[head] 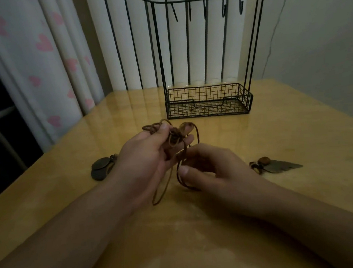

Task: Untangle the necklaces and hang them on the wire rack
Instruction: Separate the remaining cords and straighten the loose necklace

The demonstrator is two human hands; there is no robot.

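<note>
Necklaces' tangled brown cords gripped by left hand, pinched by right hand, above table

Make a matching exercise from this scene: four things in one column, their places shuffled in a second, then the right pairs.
Things:
1. wire rack
2. tangled brown cords
3. round dark pendant
4. feather-shaped pendant

Places:
A. on the table, beside the right hand
B. held up in the left hand
C. at the table's far edge
D. on the table, beside the left hand

Pairs: 1-C, 2-B, 3-D, 4-A
</note>
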